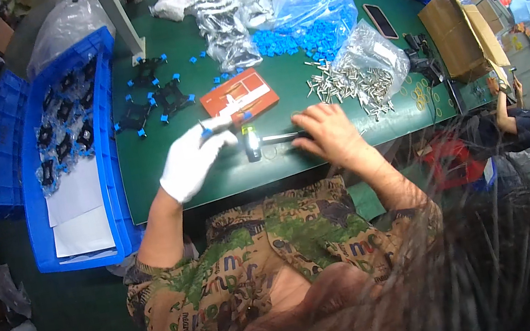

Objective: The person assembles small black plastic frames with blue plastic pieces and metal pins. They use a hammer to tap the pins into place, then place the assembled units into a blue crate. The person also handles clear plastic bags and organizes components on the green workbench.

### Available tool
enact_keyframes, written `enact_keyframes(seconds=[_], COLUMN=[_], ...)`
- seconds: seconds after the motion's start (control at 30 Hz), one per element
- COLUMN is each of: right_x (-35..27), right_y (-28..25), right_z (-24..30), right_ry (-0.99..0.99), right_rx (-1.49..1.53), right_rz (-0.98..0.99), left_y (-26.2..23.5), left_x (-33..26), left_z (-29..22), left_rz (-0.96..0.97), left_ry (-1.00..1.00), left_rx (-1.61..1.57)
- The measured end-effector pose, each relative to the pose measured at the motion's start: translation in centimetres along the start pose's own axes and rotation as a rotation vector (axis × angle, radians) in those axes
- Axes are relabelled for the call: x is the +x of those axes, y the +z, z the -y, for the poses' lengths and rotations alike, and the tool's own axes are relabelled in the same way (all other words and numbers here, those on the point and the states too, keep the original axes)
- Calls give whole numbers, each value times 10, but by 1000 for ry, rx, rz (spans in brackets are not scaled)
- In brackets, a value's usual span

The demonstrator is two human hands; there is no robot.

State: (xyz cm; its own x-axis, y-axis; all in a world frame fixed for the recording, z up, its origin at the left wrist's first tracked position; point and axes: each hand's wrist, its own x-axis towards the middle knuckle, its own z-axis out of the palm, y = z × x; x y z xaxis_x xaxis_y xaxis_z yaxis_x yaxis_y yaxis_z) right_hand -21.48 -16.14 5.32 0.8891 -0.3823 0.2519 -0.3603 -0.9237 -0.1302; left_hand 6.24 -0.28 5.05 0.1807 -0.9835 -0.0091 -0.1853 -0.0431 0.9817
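My left hand point(190, 163), in a white glove, pinches a small blue piece point(206, 132) with a thin metal pin rising from it; the fingers partly cover it. Bare, my right hand point(332, 134) grips the black handle of a small hammer point(252, 143), whose head points toward the glove, low over the green table point(225, 179). Just beyond both hands lies an orange-red box point(240, 95). Several black frames with blue ends point(172, 95) sit beyond my left hand. A heap of metal pins point(353, 84) lies beyond my right hand.
At the left, a blue crate point(115, 192) holds bagged black frames and white sheets. Bags of blue pieces point(316, 32) and wrapped parts point(223, 27) lie at the back. A phone point(380, 20), yellow rings point(421, 95) and a cardboard box point(455, 36) are rightward. Another person point(510, 129) sits far right.
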Motion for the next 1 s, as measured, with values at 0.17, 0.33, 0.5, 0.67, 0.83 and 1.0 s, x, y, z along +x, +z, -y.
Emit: enact_keyframes(seconds=[0.17, 0.33, 0.5, 0.67, 0.83, 1.0], right_x=[-9, -26, -28, 5, 40, 41], right_y=[28, -4, -20, -19, -69, -46], right_z=[-2, -7, -7, -8, 7, -15], right_ry=[-37, -1, 274, 268, 210, 150], right_rx=[-18, 169, 577, 605, 686, 230], right_rz=[120, -73, -253, -236, -449, -4], left_y=[5, 14, 18, 26, 18, 20], left_x=[65, 91, 93, 95, 96, 103], left_z=[-9, 16, 0, -27, -10, 1], left_rz=[-22, 29, 49, 84, 46, 108], left_ry=[121, 127, 172, 53, 156, 227], left_rx=[155, 135, 466, 427, 506, 539])
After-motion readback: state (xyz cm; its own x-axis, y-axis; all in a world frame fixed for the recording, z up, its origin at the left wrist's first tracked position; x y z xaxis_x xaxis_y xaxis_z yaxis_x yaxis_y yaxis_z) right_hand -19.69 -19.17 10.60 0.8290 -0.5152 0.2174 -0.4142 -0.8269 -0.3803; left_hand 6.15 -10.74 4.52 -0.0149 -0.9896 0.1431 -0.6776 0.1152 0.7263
